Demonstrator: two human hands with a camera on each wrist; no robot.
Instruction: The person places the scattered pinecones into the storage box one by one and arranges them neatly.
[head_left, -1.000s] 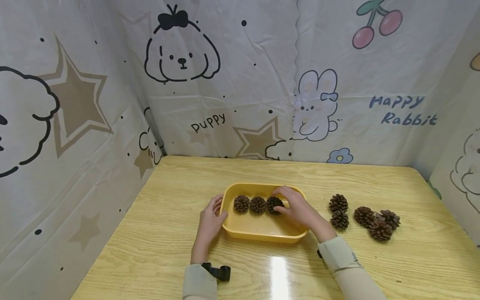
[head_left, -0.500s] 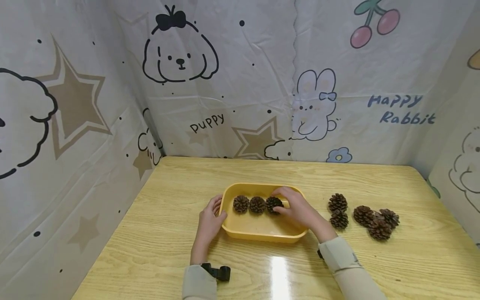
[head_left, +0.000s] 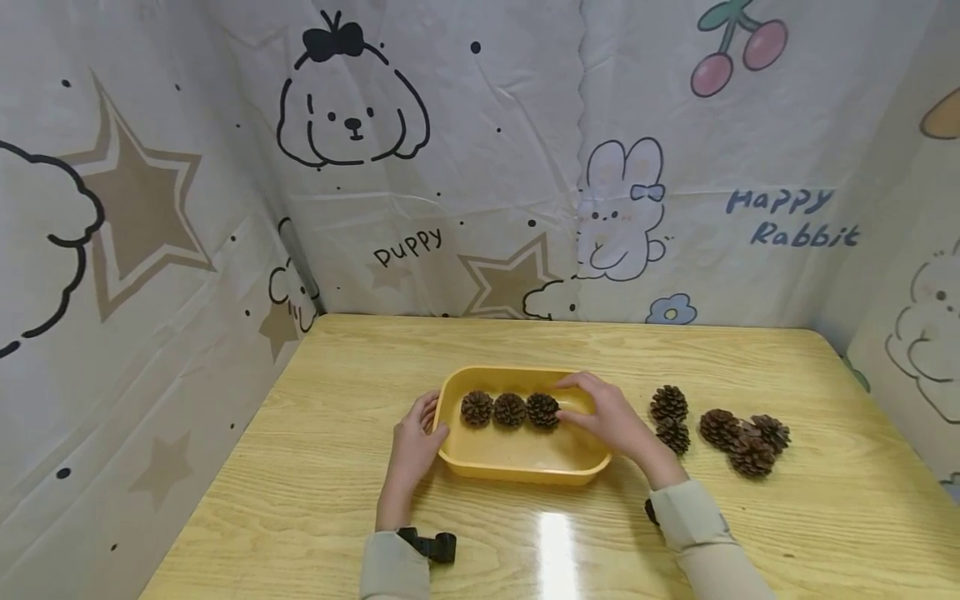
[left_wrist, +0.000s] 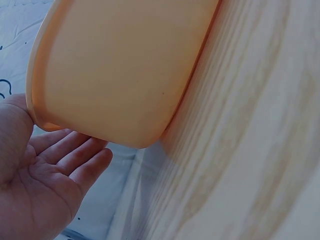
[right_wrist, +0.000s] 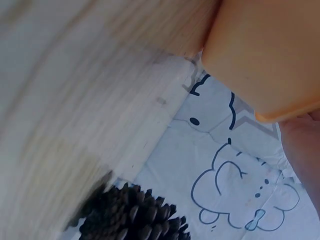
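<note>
Yellow plastic oblong tray (head_left: 517, 454), gripped by my left hand (head_left: 412, 443), holds three brown woody pine cones (head_left: 510, 410) just left of my right hand (head_left: 609, 413), fingers parted. I judge placing nearly finished; next, lift clear.

The head view is facing forward and down from above, spanning the table (head_left: 337, 358), yellow tray (head_left: 517, 452) and printed curtain (head_left: 480, 125); the left and right wrist views are looking from low and close, tilted, along the tray's outer sides toward the curtain, all three sharing parts of these
</note>
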